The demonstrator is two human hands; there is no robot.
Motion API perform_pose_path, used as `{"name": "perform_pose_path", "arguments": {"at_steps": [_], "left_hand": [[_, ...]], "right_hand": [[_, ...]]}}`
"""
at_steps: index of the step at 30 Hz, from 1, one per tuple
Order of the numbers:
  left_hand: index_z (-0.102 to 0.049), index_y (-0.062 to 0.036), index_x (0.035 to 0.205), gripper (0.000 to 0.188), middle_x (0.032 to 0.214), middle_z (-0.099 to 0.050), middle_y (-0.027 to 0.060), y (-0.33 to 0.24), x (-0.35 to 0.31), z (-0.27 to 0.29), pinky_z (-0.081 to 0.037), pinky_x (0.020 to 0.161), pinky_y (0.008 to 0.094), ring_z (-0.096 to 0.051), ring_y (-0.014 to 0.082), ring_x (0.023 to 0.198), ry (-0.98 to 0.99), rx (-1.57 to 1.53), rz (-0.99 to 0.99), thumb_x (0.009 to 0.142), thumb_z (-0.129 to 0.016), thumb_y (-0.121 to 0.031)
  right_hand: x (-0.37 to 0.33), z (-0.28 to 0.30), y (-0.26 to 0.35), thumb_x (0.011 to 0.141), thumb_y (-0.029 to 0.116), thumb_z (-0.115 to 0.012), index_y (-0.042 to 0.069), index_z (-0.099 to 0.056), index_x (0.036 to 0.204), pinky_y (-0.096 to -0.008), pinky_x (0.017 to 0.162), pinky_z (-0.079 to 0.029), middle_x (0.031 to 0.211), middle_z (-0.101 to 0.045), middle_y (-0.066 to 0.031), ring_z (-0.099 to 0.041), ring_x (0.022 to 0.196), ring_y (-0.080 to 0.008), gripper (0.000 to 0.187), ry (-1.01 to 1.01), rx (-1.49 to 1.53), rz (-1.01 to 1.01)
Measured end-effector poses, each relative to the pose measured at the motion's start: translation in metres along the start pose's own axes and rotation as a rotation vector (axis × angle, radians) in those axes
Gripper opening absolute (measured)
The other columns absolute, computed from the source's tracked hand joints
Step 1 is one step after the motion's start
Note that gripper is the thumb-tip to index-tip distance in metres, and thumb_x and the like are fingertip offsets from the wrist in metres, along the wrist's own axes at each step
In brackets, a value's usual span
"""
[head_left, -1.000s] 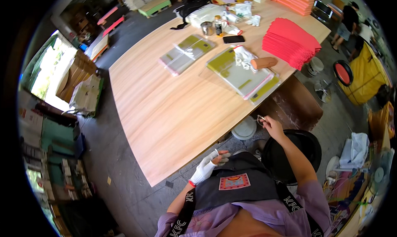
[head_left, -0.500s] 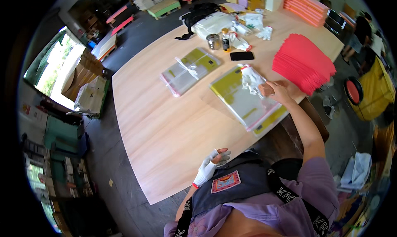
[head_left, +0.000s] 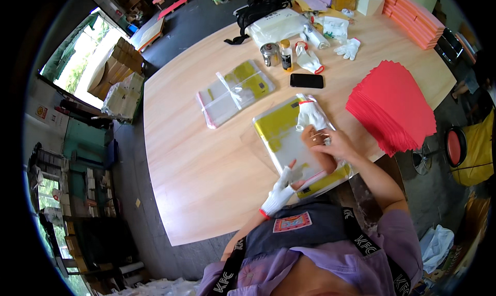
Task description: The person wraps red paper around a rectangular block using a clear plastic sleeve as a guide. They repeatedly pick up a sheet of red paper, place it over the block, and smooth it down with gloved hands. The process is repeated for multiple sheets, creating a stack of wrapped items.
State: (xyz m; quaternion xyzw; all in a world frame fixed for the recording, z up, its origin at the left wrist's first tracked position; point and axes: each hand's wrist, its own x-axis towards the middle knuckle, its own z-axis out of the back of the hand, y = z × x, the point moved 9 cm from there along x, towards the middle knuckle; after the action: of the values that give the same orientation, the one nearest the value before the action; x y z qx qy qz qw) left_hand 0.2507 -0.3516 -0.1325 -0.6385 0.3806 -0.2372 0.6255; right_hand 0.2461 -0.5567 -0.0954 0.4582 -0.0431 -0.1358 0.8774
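In my bare right hand (head_left: 337,144) is a reddish-brown, elongated object (head_left: 321,154), blurred, whose kind I cannot make out. It is tilted above a stack of clear plastic bags (head_left: 281,146) with olive-yellow printing. My left hand (head_left: 281,193) wears a white knit glove with some fingertips bare. Its fingers are apart over the near edge of the stack, holding nothing. Another white glove with a red cuff (head_left: 310,115) lies on the stack, just beyond the brown object. To the left rests a similar bag bundle (head_left: 235,93), tied with white strip.
A fanned pile of red sheets (head_left: 390,107) sits on the right of the wooden table (head_left: 201,182). Beyond the stack are a black phone (head_left: 306,81), a bottle (head_left: 286,56), a metal-looking can (head_left: 269,54) and more gloves (head_left: 349,48). Pink-orange stacks (head_left: 408,14) stand far right.
My left hand has moved forward and right, from beside my apron to the stack's near edge. My right hand has brought the brown object nearer and slightly left. The view has shifted.
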Motion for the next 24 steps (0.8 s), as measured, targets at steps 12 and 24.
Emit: {"name": "perform_pose_path", "arguments": {"at_steps": [12, 24], "left_hand": [[-0.045, -0.0037, 0.117, 0.041, 0.107, -0.057, 0.0114, 0.027, 0.003, 0.013, -0.044, 0.094, 0.0479, -0.056, 0.0302, 0.102, 0.003, -1.103, 0.324, 0.081, -0.061, -0.015], [-0.049, -0.0089, 0.113, 0.033, 0.111, -0.055, 0.0045, 0.075, 0.008, 0.056, -0.039, 0.097, 0.0426, -0.051, 0.0223, 0.109, -0.333, -1.128, 0.111, 0.082, -0.057, -0.014]], "right_hand": [[0.017, -0.03, 0.094, 0.078, 0.024, -0.071, 0.003, -0.057, 0.114, -0.0212, 0.048, -0.04, 0.077, -0.058, 0.0, -0.048, 0.052, -0.0036, 0.044, 0.067, 0.13, 0.077], [0.001, -0.11, 0.096, 0.085, 0.004, -0.056, 0.004, -0.043, 0.126, -0.0288, 0.071, -0.048, 0.09, -0.055, -0.0101, -0.058, 0.076, -0.0182, 0.043, -0.099, 0.199, 0.296]]}}
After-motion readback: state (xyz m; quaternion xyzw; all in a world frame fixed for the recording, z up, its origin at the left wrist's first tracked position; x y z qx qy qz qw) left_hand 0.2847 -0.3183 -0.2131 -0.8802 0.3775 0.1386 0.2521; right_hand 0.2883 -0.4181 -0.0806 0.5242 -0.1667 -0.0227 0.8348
